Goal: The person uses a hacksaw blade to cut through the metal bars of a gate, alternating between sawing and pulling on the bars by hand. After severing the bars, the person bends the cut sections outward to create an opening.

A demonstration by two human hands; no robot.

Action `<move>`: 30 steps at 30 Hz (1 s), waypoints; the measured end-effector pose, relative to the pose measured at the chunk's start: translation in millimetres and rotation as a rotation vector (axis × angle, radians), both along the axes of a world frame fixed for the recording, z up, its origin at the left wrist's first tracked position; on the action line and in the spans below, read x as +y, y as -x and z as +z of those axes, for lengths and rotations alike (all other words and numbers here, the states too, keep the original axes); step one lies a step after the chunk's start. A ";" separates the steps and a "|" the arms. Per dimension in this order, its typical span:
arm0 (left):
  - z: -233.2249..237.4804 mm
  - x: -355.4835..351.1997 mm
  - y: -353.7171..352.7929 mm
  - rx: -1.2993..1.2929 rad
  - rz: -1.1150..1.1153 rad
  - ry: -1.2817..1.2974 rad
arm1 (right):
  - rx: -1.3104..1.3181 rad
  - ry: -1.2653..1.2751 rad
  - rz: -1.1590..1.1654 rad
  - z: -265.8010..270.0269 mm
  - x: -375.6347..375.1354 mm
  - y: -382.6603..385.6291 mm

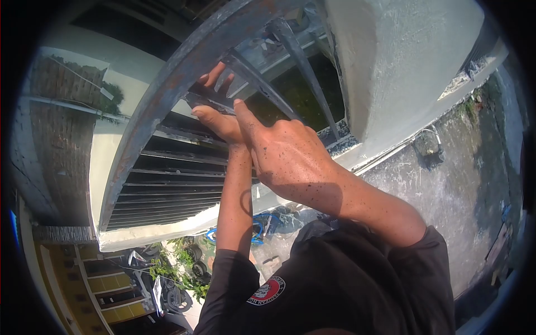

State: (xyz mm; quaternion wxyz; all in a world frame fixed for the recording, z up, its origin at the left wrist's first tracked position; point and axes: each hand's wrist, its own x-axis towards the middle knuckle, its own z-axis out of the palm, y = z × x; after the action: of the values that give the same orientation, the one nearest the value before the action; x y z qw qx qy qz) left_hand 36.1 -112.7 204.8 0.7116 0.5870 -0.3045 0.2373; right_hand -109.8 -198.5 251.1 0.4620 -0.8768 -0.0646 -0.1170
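A dark metal railing (146,100) with a curved top rail and several flat bars stands before me. My left hand (222,120) is around one flat bar (215,100), its thumb on the near side and its fingertips showing beyond. Across the left wrist lies my right hand (287,151), back of the hand up and speckled with dark spots. Its index finger reaches toward the same bar; the other fingers are curled under and hidden, so what they hold, if anything, cannot be seen.
A pale wall (407,61) rises at the right, above a stained concrete ground (419,190). Dark greenish water or ground shows behind the bars. Motorcycles (167,290), green plants (178,262) and a yellow building front (111,290) are at the lower left.
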 end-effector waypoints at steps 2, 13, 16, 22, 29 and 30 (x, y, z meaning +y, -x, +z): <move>-0.5 1.2 -1.4 -0.020 0.026 -0.027 | 0.060 0.040 -0.014 -32.1 5.2 -1.3; -2.6 1.0 -6.0 -0.044 0.074 -0.044 | 0.079 -0.023 -0.018 -47.9 -1.2 -1.5; -3.0 2.4 -3.2 -0.035 0.080 -0.078 | -0.010 -0.093 -0.017 -45.9 -0.2 0.8; -5.7 2.5 -8.2 -0.034 0.076 -0.047 | -0.044 -0.118 -0.021 -43.3 -2.6 1.8; -5.8 4.1 -8.3 -0.042 0.072 -0.055 | -0.025 -0.077 -0.027 -43.2 -1.0 1.3; -4.6 2.9 -6.7 -0.045 0.081 -0.061 | -0.027 -0.077 -0.028 -46.4 -1.3 -1.1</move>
State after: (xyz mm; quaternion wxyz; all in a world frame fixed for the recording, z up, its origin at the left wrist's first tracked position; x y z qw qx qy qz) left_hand 42.8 -109.8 200.2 0.6762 0.6148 -0.3036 0.2696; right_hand -108.7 -199.8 204.6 0.4930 -0.8574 -0.0541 -0.1378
